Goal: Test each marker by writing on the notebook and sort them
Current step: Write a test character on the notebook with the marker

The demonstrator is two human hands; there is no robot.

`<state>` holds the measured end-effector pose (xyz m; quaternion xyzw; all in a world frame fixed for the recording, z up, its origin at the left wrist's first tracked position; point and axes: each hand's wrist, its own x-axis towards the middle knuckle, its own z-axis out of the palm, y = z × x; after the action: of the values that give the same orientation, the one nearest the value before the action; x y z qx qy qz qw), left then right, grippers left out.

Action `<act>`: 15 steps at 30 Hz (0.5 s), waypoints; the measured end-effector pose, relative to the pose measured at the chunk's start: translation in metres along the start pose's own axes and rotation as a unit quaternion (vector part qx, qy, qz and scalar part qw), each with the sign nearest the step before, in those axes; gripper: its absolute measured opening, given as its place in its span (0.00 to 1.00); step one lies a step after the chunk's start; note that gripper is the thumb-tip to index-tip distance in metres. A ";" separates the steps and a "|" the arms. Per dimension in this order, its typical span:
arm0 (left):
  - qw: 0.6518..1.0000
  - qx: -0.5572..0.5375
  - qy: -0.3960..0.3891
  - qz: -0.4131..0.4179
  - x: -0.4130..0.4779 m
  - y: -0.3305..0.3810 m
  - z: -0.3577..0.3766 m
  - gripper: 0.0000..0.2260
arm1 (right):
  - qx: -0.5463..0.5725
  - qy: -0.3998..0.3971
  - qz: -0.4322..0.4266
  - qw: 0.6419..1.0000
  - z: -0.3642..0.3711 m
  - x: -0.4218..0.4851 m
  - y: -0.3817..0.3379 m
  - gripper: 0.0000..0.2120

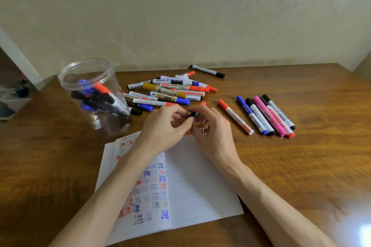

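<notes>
pinching 1 marker (193, 115) btwn left hand (163, 126) & right hand (212, 128), fingers curled round it, only black end showing

Wall (180, 16) at 12 o'clock: cream, with a mottled finish. Wooden table (313, 158), brown with strong grain, stands against it; far corner at 2 o'clock. White frame (18, 60) at 9 o'clock, dim floor (8, 114) beyond (contents blurred). Bright glare (361, 232) on the tabletop at 5 o'clock.

pink marker (269, 116), brown wood-grain table (301, 156), clear jar (94, 96)
</notes>
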<state>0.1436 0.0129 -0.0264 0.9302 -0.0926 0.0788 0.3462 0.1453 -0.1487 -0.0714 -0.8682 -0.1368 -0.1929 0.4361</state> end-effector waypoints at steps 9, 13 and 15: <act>0.998 -0.059 0.019 0.033 -0.015 -0.024 0.004 0.21 | 0.171 -0.028 0.123 0.977 -0.006 0.003 -0.009 0.08; 0.997 -0.033 0.022 0.059 -0.022 -0.025 0.007 0.20 | 0.226 -0.064 0.139 0.962 -0.009 0.000 -0.018 0.11; 0.997 -0.027 0.020 0.062 -0.026 -0.026 0.005 0.17 | 0.234 -0.065 0.139 0.960 -0.009 -0.002 -0.021 0.11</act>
<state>0.1247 0.0319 -0.0522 0.9112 -0.1455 0.1162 0.3674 0.1331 -0.1442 -0.0527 -0.7632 -0.0838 -0.0362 0.6397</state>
